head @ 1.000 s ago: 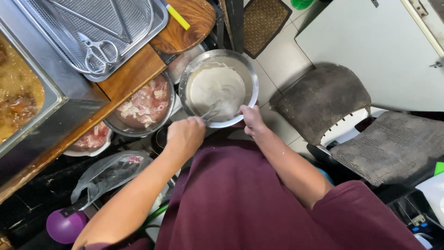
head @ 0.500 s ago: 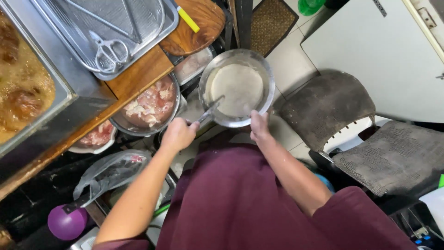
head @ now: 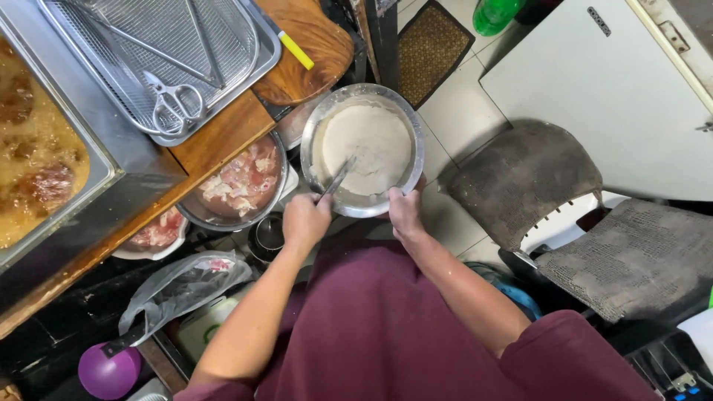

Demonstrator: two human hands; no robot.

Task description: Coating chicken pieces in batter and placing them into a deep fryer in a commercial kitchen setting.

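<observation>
The person looks down at a round metal bowl (head: 362, 151) full of thick, pale batter (head: 365, 139). The bowl sits in front of the person, just past the edge of the wooden surface (head: 223, 137), over the tiled floor (head: 464, 111).

The left hand (head: 306, 220) is closed around the handle of a metal spoon (head: 336, 180). The spoon's far end dips into the batter near the bowl's near side. The right hand (head: 405, 212) is clamped on the bowl's near rim, with the fingers curled over the edge.

The bowl looks thin and stiff, so it will not bend. With that much batter in it, it is likely a bit heavy and could tip if held by one side only. The rim is the good place to hold it, and a grip on two sides would feel safer. The metal may be slippery if wet batter gets on it. The batter looks soft and sticky, so it probably clings to the spoon and drags slowly.

Next to the bowl, on the left, is another bowl with pieces of raw pink meat (head: 241, 178). A smaller dish of meat (head: 157, 232) sits below it. Farther up is a wire basket (head: 160, 52) in a tray, with scissors (head: 174, 100) lying in it. At the far left is a fryer vat of brown oil (head: 33, 160). A purple ball (head: 110, 371) and a clear plastic bag (head: 182, 286) lie low on the left.
</observation>
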